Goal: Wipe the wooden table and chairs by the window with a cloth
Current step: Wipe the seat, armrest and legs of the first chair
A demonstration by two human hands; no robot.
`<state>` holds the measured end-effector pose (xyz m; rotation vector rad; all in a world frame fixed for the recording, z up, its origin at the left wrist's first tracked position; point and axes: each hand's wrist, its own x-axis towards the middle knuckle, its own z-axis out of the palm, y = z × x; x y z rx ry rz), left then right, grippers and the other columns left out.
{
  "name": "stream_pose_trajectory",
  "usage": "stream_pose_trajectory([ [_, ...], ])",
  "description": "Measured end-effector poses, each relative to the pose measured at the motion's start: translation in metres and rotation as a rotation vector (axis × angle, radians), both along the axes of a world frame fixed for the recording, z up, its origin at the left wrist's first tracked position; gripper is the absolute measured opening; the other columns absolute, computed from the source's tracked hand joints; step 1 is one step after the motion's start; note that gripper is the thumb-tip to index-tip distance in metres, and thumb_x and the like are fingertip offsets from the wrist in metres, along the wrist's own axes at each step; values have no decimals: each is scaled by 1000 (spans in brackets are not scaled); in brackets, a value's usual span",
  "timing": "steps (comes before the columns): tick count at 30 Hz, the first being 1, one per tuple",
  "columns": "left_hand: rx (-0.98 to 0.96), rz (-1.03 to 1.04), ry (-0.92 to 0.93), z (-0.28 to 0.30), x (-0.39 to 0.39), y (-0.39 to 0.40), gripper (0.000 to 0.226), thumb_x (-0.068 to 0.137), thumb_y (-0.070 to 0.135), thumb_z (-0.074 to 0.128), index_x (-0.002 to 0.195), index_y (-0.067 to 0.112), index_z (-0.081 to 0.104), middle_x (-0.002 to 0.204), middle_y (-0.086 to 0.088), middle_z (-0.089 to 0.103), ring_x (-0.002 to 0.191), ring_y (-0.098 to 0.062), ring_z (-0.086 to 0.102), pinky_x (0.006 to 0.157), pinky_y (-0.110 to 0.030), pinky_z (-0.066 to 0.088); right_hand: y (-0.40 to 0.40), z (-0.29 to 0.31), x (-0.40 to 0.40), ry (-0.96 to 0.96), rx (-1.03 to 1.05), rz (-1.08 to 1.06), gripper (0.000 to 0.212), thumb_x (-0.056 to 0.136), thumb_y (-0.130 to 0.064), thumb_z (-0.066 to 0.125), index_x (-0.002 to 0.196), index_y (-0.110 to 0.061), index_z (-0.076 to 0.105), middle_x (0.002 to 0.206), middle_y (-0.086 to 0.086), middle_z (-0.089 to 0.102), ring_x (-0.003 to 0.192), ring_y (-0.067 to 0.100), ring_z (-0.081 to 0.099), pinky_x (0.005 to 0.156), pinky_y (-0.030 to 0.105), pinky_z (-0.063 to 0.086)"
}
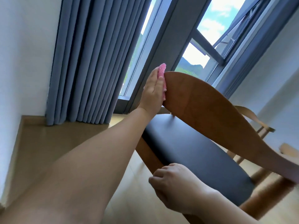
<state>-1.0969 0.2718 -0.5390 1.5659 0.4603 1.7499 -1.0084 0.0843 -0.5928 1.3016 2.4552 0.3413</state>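
In the head view, the pink cloth (49, 73) is largely hidden behind the left hand (152, 91), pressed flat-fingered against the end of the chair backrest (202, 107). The right hand (174, 188) is curled, grasping nothing visible, near the dark seat (186, 147). A second chair (252, 117) is cut off at right.

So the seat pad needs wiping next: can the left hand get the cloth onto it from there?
Probably yes: the left hand presses the cloth on the backrest end, and the seat pad lies bare just below.
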Motion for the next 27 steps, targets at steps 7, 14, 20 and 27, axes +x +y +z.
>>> stream_pose_trajectory([
  [7, -287, -315, -131, 7, -4, 43, 23, 104, 23, 27, 107, 24, 50, 102, 1, 49, 87, -6, 47, 86, -16, 39, 7, 3, 1, -43, -24, -108, 25, 95, -21, 37, 99, -17, 60, 93, 1, 61, 85, 25, 56, 78, 36, 46],
  [14, -622, -405, -374, 4, 1, 56, 33, 101, 37, 41, 84, 15, 59, 70, 1, 49, 69, -12, 48, 83, -27, 43, -7, 0, 11, -93, -40, -158, 26, 94, -23, 32, 95, -18, 57, 93, -2, 59, 83, 25, 55, 78, 36, 43],
  [20, -563, -324, -343, -7, -5, 29, 38, 102, 40, 35, 99, 12, 61, 86, -1, 64, 83, -10, 64, 80, -23, 51, -19, -7, 15, -31, -42, -168, 29, 97, -26, 31, 101, -19, 60, 96, -4, 60, 87, 21, 56, 82, 34, 45],
  [27, -629, -139, -343, -36, -18, -20, 9, 93, 25, 60, 95, 17, 59, 83, -1, 67, 63, -7, 68, 56, -19, 53, -33, -32, 15, -10, -40, -97, 32, 96, -28, 27, 98, -22, 58, 95, -6, 60, 86, 20, 57, 80, 33, 44],
])
